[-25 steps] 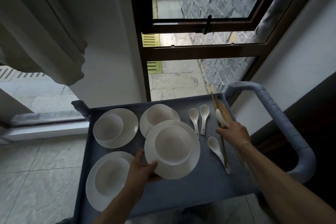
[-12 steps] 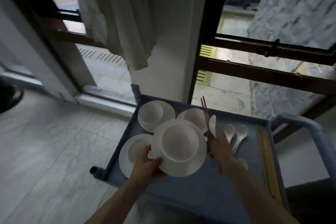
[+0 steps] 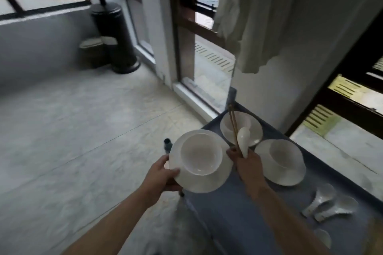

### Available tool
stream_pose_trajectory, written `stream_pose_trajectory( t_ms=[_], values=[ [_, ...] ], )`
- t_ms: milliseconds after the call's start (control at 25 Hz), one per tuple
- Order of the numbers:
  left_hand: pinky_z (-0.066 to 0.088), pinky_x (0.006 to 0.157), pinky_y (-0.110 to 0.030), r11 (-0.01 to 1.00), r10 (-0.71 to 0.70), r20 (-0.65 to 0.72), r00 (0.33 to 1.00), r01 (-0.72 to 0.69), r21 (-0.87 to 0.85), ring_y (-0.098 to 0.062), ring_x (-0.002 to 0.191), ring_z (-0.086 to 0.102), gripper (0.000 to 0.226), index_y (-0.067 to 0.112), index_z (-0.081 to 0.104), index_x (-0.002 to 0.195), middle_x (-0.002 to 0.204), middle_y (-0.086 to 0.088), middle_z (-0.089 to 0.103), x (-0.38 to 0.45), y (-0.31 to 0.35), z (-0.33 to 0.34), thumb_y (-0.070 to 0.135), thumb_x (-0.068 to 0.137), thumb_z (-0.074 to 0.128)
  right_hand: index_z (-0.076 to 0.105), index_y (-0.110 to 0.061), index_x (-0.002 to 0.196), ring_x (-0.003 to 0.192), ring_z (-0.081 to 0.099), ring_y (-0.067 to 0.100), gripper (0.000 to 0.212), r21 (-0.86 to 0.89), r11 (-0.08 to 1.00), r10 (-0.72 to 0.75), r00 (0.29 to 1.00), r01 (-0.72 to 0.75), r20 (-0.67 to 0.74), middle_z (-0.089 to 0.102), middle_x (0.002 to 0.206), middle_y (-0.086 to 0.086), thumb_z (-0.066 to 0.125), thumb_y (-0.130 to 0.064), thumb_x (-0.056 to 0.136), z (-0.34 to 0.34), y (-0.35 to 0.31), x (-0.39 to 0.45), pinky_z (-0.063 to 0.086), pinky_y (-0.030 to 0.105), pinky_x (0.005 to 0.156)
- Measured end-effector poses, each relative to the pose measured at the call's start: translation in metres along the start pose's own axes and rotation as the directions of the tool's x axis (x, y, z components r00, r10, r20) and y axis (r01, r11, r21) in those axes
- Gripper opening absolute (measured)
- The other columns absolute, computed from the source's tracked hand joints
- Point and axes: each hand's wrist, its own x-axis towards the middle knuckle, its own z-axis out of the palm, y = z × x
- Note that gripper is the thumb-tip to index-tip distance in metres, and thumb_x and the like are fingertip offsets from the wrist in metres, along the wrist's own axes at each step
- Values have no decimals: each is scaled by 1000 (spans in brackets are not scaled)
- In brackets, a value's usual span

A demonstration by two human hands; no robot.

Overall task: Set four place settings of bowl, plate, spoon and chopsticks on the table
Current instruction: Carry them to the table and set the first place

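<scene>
The left hand (image 3: 163, 174) holds a white plate (image 3: 204, 180) by its near-left rim. Its fingers are curled shut on the rim, with the thumb on top. A white bowl (image 3: 200, 154) sits in the middle of this plate. The plate is up in the air, partly over the floor (image 3: 83, 130) and partly over the left edge of a blue cart (image 3: 238, 209).

The right hand (image 3: 247, 164) is closed around a pair of brown chopsticks (image 3: 233, 124) and a white spoon (image 3: 243, 141). The chopsticks point up and away from the person. The spoon stands just beside them, scoop end up. This hand is just to the right of the held plate.

On the cart top there are two more plates, each with a bowl in it. One set (image 3: 241, 128) is at the far end, behind the chopsticks. The other set (image 3: 281, 161) is to the right of the right hand. More white spoons (image 3: 329, 205) lie near the right edge of the cart, well apart from the plates. They look blurry.

A black bin (image 3: 116, 37) stands by the wall far away. A pale curtain (image 3: 259, 16) hangs above the cart.
</scene>
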Motion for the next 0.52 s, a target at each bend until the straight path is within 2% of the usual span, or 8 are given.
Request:
stream_pose_trajectory(
  t_ms=[160, 280, 400, 520],
  values=[
    [60, 63, -40, 995, 6, -149, 989, -21, -98, -38, 80, 72, 38, 25, 57, 121, 105, -24, 69, -37, -11, -55, 1, 92, 59, 67, -19, 76, 55, 48, 12, 10, -77, 996, -29, 986, 41, 162, 57, 56, -8, 72, -19, 84, 63, -14, -11, 38, 25, 57],
    [60, 63, -40, 988, 1, -257, 966, -41, -151, -37, 78, 72, 35, 29, 57, 120, 104, -22, 70, -64, -22, -99, 5, 95, 56, 69, -20, 75, 58, 51, 12, 9, -106, 991, -56, 963, 86, 264, 61, 61, -6, 72, -20, 84, 113, -23, -28, 41, 28, 58],
    [59, 64, -40, 975, -9, -343, 939, -68, -211, -38, 80, 72, 34, 29, 59, 119, 106, -21, 70, -94, -38, -149, 6, 96, 53, 69, -16, 79, 70, 58, 16, 6, -141, 981, -77, 927, 137, 368, 66, 73, 0, 71, -19, 84, 173, -30, -52, 49, 33, 70],
    [59, 63, -39, 962, -27, -441, 897, -97, -256, -38, 78, 72, 35, 29, 59, 119, 108, -22, 69, -128, -53, -200, 4, 96, 52, 67, -16, 77, 62, 52, 17, 9, -153, 973, -82, 883, 171, 462, 61, 65, -1, 72, -20, 83, 236, -32, -83, 43, 34, 63]
  ],
)
